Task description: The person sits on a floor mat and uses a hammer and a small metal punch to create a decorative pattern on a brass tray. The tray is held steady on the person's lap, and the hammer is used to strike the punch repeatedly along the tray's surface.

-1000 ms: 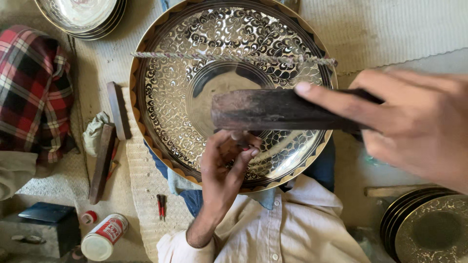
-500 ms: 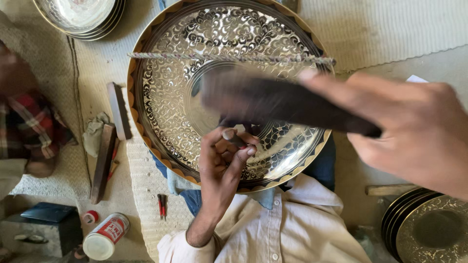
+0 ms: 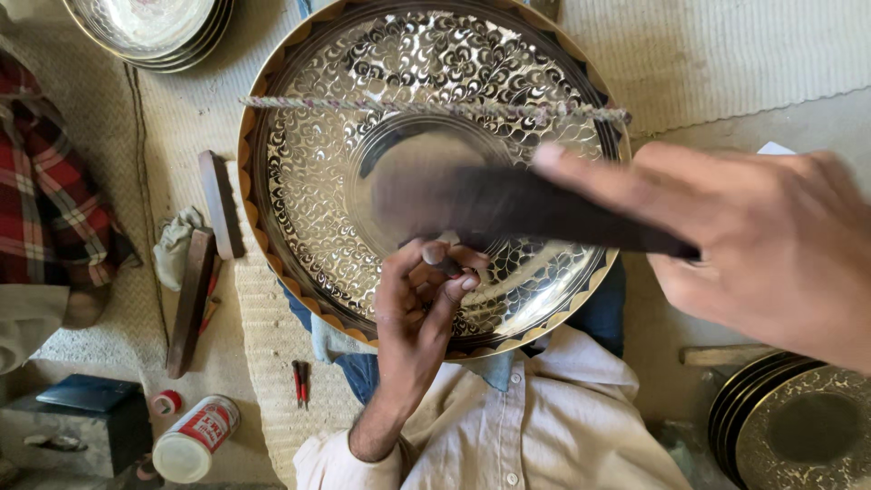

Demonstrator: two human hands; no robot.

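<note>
Chasing step underway: left hand [image 3: 422, 304] pinching small punch [image 3: 442, 263] against engraved tray [image 3: 299, 181]; right hand [image 3: 762, 245] gripping dark mallet [image 3: 508, 209], swinging; next blow needing steady punch.

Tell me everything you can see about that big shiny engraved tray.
The tray is large, round and silvery, looking like polished metal. A smooth plain centre is ringed by dense scrolling engraving, with a golden scalloped rim. It rests on the person's lap. A twisted cord stretches across it. The left hand presses a small tool to it; the right hand swings a dark mallet above.
</note>
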